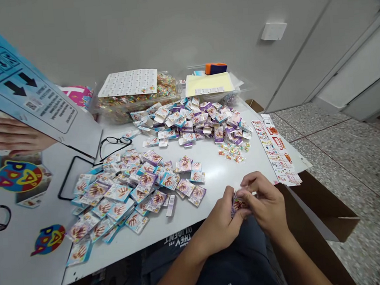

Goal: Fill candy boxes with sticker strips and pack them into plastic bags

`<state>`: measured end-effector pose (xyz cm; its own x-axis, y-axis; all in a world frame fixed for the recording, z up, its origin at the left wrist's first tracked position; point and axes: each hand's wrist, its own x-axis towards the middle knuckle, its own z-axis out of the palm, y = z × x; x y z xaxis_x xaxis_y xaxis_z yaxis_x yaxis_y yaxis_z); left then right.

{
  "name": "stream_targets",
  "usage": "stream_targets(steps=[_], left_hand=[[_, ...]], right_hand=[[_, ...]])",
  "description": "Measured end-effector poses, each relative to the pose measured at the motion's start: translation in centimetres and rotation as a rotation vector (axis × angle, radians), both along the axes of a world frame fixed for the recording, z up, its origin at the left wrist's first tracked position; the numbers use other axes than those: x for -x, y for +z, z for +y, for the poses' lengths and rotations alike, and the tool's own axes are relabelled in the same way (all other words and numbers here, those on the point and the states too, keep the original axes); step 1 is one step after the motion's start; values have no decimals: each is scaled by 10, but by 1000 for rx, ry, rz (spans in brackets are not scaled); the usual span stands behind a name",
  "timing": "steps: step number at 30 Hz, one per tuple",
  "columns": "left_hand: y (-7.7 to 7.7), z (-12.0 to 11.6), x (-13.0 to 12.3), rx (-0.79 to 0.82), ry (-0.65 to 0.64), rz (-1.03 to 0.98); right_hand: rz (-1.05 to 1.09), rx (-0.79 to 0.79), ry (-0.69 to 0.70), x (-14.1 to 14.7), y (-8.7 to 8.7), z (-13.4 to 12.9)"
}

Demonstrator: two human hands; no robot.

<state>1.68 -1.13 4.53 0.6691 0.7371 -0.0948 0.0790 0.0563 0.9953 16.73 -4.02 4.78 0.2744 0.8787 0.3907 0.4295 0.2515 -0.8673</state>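
Pinching small box (237, 203), left hand (221, 223) and right hand (266, 202) clamp it near table edge (145, 243); box pile (120, 193) at nine o'clock, carton (327, 208) at three.

On our table (214, 202), we have a near heap of boxes (115, 196) at left and a far heap (188, 120) behind it, rightward. Two tubs (121, 106) sit behind that, sheets (128, 83) on top. Glasses (115, 141) lie left of the far heap, packets (233, 152) before its right end, sticker strips (278, 153) at our right.
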Motion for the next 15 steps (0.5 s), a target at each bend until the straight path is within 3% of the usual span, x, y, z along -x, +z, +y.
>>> stream_targets(steps=[5,9,13,15], left_hand=[[-3,3,6,100,29,-96],[-14,2,4,293,37,-274],[-22,4,-4,567,64,-547],[-23,6,-8,622,78,-593]], right_hand=[[-221,-84,152,-9,0,-10],[-295,38,274,-14,2,-11],[-73,-47,202,-12,-6,-10],[-102,-147,169,-10,-12,-11]])
